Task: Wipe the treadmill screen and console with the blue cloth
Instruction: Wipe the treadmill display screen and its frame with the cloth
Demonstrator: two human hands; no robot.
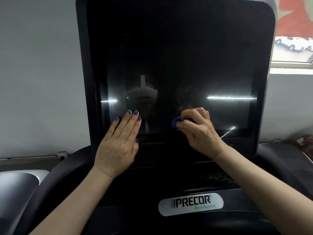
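On the left, the left hand (121,141) lies flat with straight fingers spread lightly against the lower left of the treadmill screen (177,65), bare skin on glass; the likely trouble here is fresh fingerprints on a part that then needs wiping again, or a push that rocks the panel. Further right, the right hand (197,129) has its fingers curled tight around the blue cloth (175,123), which is bunched so small that only a fold shows at the thumb, low on the screen near the middle. Wadded like that, it may cover little per pass, and knuckles could drag on the glass and smear it. Below, the console (191,203) with its logo plate looks not yet reached.
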